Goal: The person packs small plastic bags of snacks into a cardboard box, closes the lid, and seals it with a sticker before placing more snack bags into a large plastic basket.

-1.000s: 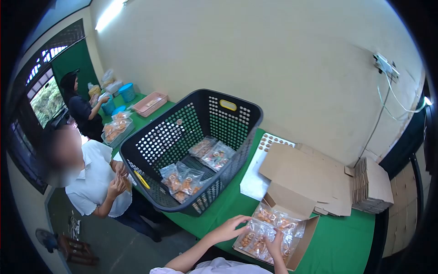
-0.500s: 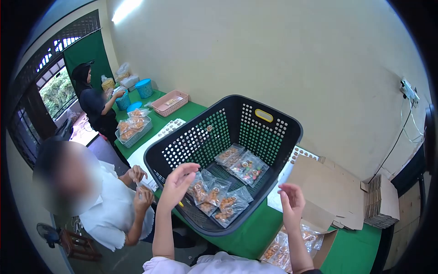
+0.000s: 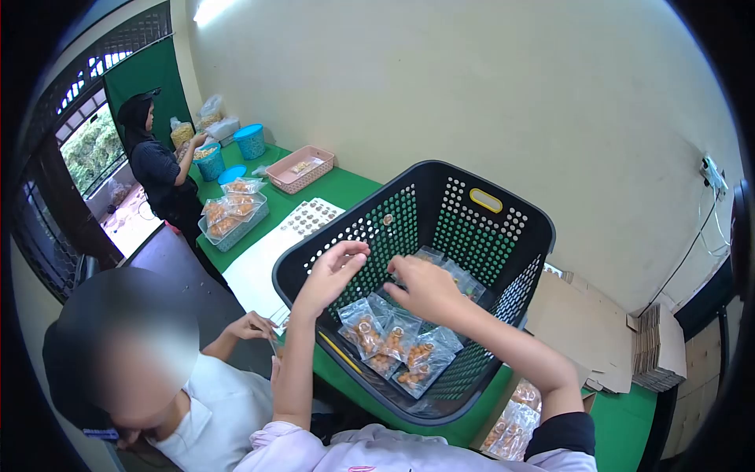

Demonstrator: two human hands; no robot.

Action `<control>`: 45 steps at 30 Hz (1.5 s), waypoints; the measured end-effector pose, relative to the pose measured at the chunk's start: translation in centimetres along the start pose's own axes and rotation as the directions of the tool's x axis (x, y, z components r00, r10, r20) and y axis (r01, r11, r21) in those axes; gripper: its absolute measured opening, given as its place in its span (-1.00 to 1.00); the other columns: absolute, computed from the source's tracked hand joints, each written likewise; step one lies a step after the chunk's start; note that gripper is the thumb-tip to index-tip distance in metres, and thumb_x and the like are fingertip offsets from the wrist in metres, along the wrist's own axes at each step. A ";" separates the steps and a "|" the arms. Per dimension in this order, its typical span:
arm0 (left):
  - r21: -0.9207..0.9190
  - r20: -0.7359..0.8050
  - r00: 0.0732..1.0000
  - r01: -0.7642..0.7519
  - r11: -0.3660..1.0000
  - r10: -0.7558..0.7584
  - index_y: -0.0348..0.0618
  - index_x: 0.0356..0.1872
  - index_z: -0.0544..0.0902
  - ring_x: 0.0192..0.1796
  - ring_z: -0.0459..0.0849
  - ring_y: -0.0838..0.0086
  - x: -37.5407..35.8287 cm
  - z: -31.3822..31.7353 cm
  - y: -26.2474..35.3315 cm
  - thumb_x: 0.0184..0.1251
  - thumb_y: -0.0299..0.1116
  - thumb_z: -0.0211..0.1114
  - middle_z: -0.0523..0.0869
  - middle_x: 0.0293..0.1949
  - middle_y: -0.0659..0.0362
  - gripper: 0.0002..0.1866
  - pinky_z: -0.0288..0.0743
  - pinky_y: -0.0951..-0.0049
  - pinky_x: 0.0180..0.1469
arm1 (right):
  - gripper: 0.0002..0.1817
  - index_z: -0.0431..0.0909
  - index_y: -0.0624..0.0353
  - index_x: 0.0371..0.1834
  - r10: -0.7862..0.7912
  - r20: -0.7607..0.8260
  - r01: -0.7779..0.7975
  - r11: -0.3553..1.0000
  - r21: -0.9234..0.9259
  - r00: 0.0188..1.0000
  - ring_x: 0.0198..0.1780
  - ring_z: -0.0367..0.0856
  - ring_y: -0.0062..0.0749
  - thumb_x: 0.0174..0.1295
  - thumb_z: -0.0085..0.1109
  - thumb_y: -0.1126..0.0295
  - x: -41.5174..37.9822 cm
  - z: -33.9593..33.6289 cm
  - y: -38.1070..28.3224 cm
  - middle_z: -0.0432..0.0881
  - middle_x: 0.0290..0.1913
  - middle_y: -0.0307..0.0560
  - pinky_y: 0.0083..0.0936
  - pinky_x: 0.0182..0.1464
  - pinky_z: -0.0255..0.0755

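Observation:
A large black perforated basket (image 3: 425, 415) stands before me on the green table. In its near part lie several clear bags of orange snacks (image 3: 364, 330) with round stickers. More clear bags (image 3: 465, 282) lie at the far end, partly covered by my right hand. My left hand (image 3: 334, 277) is above the basket's left side, fingers curved, thumb apart, with nothing in it. My right hand (image 3: 429, 289) reaches over the basket's middle, palm down, fingers bent and thumb apart. Nothing shows in its grasp.
Left, a co-worker in white (image 3: 224, 401) handles something small beside a sticker sheet (image 3: 314, 214). Farther back are a grey basket of snack bags (image 3: 234, 224), a pink basket (image 3: 303, 181) and another person (image 3: 157, 169). Right are an open carton with bags (image 3: 511, 429) and stacked cardboard (image 3: 659, 350).
My right hand has swung from outside the basket's right side to over its middle. My left hand has moved slightly up and right. The view has shifted, and the co-worker in white leans lower.

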State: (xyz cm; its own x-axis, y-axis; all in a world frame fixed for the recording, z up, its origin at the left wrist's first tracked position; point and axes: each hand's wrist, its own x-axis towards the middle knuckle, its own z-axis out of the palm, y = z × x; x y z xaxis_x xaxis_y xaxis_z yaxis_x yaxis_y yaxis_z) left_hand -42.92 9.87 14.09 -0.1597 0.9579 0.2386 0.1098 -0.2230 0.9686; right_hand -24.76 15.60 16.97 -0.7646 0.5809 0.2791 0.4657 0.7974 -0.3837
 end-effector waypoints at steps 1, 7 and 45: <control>0.019 -0.016 1.000 -0.023 1.000 0.023 -0.26 -0.10 0.48 -0.07 0.52 0.54 0.1 0.2 -0.8 0.24 -0.34 0.15 0.57 -0.15 0.17 -0.73 0.37 0.52 0.00 | -0.67 0.42 0.24 -0.27 0.104 0.209 -0.082 0.990 -0.111 0.972 -0.18 0.55 -0.15 0.03 0.12 0.21 1.0 1.7 0.8 0.55 -0.24 0.01 -0.29 -0.22 0.45; 0.351 0.073 0.991 -0.129 0.928 0.110 -0.29 -0.10 0.48 -0.11 0.57 0.49 -0.8 0.3 -1.7 0.21 -0.37 0.15 0.59 -0.18 0.13 -0.73 0.43 0.51 -0.05 | -0.39 0.41 0.20 0.02 0.281 0.850 0.215 0.888 -0.406 0.446 -0.09 0.56 -0.17 -0.05 0.19 0.03 4.0 13.8 5.3 0.58 -0.11 -0.02 -0.26 -0.14 0.44; -0.447 0.421 0.866 0.458 0.769 -0.271 -0.19 0.20 0.19 0.05 0.44 0.55 -10.3 11.7 5.4 0.38 -0.25 -0.10 0.42 0.04 0.17 -0.58 0.34 0.51 0.08 | -0.29 0.20 0.10 0.21 -0.274 -0.053 0.271 0.869 0.413 0.960 0.19 0.15 -0.19 -0.04 0.28 0.23 -15.6 -9.0 0.1 0.18 0.16 0.03 -0.24 0.17 0.09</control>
State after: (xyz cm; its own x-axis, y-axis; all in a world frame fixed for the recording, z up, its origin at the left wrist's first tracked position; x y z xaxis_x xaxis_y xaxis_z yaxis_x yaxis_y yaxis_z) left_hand -29.19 0.89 16.01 0.2449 0.9658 -0.0850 -0.4270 0.1861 0.8849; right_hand -8.79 8.11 20.50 -0.8383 0.3480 0.4197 0.0137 0.7830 -0.6218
